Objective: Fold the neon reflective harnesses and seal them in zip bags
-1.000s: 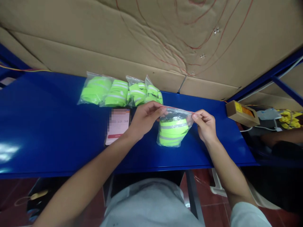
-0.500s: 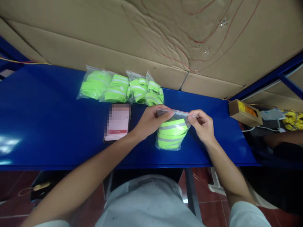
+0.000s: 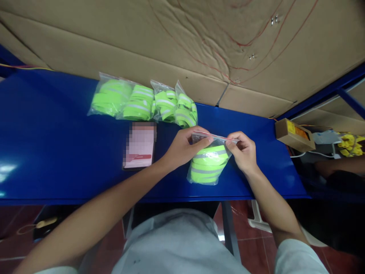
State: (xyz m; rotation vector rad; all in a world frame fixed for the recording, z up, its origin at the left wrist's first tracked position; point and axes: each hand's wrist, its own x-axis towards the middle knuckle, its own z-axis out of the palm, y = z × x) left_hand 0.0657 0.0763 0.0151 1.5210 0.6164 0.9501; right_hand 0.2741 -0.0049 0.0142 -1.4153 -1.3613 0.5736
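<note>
A clear zip bag [image 3: 209,163] with a red line along its top edge holds a folded neon-green band with grey reflective stripes. My left hand [image 3: 186,146] pinches the left part of that top edge between thumb and fingers. At the right end of the edge, my right hand [image 3: 242,150] grips the bag the same way. Several similar filled bags [image 3: 138,102] lie in a row at the back of the blue table [image 3: 71,152]. Left of my left hand rests a phone [image 3: 140,146] with a lit, partly blurred screen.
An open cardboard box [image 3: 295,135] with orange content stands at the table's right end. Beyond it are a pale packet [image 3: 327,137], yellow straps [image 3: 352,144] and another person's arm [image 3: 339,166]. A brown cardboard wall [image 3: 114,42] rises behind the table.
My left hand has slid slightly right along the bag's top edge, while my right hand keeps nearly the same place. The camera view has shifted a little.
</note>
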